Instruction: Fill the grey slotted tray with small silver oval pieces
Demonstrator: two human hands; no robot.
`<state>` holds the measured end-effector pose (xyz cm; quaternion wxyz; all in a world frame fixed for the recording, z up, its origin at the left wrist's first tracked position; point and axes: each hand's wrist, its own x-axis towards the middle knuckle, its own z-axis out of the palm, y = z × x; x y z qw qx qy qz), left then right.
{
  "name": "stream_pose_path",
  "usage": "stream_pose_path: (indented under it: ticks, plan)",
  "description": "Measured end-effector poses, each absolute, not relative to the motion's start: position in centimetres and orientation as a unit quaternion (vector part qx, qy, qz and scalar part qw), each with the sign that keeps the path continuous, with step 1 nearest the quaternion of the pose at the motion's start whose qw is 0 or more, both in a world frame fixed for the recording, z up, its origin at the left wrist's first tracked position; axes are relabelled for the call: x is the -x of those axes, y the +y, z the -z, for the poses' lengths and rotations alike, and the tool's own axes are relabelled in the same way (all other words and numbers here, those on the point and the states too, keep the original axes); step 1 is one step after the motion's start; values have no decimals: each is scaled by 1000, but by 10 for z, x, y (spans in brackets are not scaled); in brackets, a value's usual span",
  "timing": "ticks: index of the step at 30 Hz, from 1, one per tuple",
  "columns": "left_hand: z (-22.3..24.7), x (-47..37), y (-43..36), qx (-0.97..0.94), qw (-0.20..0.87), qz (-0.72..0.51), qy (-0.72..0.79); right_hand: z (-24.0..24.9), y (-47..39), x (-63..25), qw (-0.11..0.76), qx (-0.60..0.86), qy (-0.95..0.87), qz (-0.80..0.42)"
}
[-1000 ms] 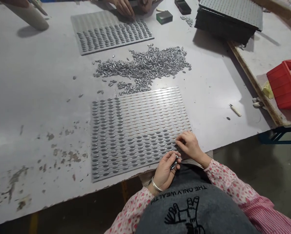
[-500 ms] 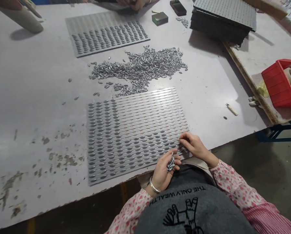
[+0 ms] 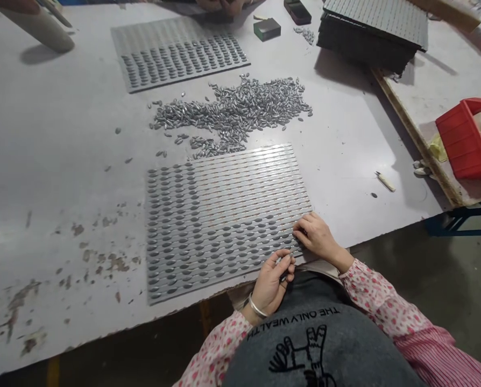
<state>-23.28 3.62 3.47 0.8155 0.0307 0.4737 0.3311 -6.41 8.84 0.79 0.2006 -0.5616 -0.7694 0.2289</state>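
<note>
In front of me lies a grey grooved board (image 3: 248,188). Small grey spindle-shaped pieces (image 3: 167,250) sit in rows along its left side and lower part; thin lines cross the upper right part. My left hand (image 3: 270,282) is closed at the board's lower right edge, thumb folded over the fingers, with the small grey pieces inside mostly hidden. My right hand (image 3: 318,236) is over the right edge of the board, its thumb and fingers pinched close to the surface. Whatever they hold cannot be made out.
Beyond the board is a heap of loose grey pieces (image 3: 240,110). Another partly filled board (image 3: 179,64) lies farther back, near another person's hands (image 3: 228,5). At right are stacked boards (image 3: 365,43), small snips (image 3: 384,181) and a red bin (image 3: 464,141).
My left hand has closed, its thumb coming over the grey pieces that showed in the palm. My right hand has shifted slightly left and up along the board. The view has moved a little.
</note>
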Motion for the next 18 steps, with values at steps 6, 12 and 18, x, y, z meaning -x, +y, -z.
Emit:
stream_pose_path:
  ticks: [6,12,18]
  plan:
    - [-32,229,37,-15,808,-355,471,-26,82,62,261,497,-756,-337]
    - [-28,230,36,-30,821,-355,447,-37,70,63,304,452,-725,-422]
    - [-39,233,40,-47,830,-313,459,-14,73,39,327,599,-644,-345]
